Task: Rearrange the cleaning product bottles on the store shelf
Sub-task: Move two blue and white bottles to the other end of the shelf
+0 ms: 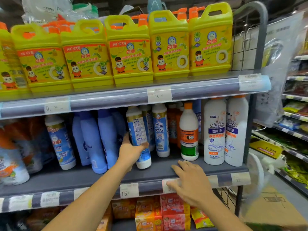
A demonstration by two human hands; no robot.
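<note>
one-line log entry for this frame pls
left hand: grips blue-label bottle, tilted | right hand: flat on middle shelf front edge | Mr Muscle bottles: upright, untouched

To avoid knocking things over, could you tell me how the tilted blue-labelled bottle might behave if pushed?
The blue-labelled bottle is tall with a narrow base, so it probably tips easily. Its smooth, glossy plastic may slip in the left hand. It looks rigid, so it is unlikely to buckle.
</note>
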